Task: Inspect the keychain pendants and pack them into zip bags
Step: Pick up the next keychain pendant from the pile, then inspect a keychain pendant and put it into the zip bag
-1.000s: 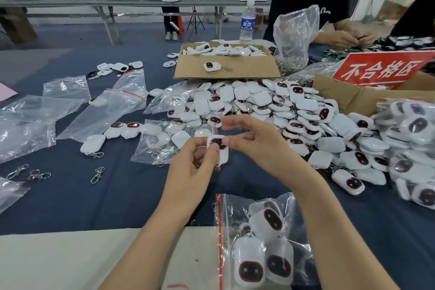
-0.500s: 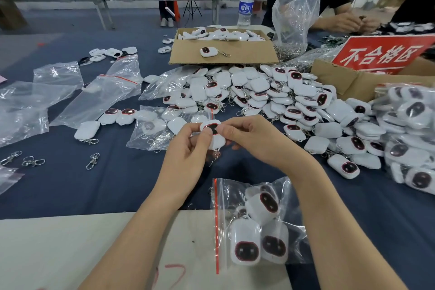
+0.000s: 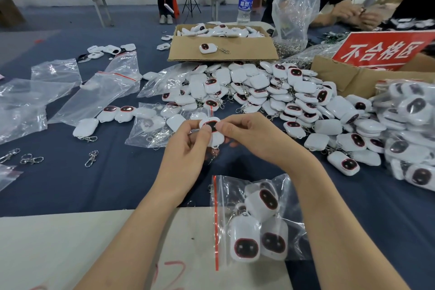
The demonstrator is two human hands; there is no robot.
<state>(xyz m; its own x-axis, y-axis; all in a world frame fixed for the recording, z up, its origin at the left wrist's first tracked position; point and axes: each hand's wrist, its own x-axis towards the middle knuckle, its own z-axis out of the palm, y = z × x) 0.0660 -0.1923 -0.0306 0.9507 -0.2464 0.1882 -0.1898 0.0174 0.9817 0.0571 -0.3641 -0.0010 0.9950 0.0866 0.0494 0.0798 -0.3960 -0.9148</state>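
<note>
On the left, empty bags point(image 3: 98, 94) lie flat on the blue cloth point(image 3: 117, 183), with loose clips point(image 3: 91, 158) near them. This looks like the checking step: 1 pendant is being looked over and is not packed yet.

The left hand point(image 3: 186, 150) is held up over the cloth. Its thumb presses on the front of the pendant point(image 3: 217, 139) and its fingers curl round the back, so it has a good hold. The pendant is up in the air between the 2 hands, dark face up.

The right hand point(image 3: 251, 132) comes in from the right and pinches the pendant's top edge with its thumb and fingertips.

Under the right arm lies a bag point(image 3: 226, 198) with at least 3 pendants in it. I cannot tell if its mouth is open. If this pendant looks fine, I think 1 hand must let go, hold that bag open, and the other must slip the pendant in.

A big pile point(image 3: 294, 101) waits on the right.
</note>
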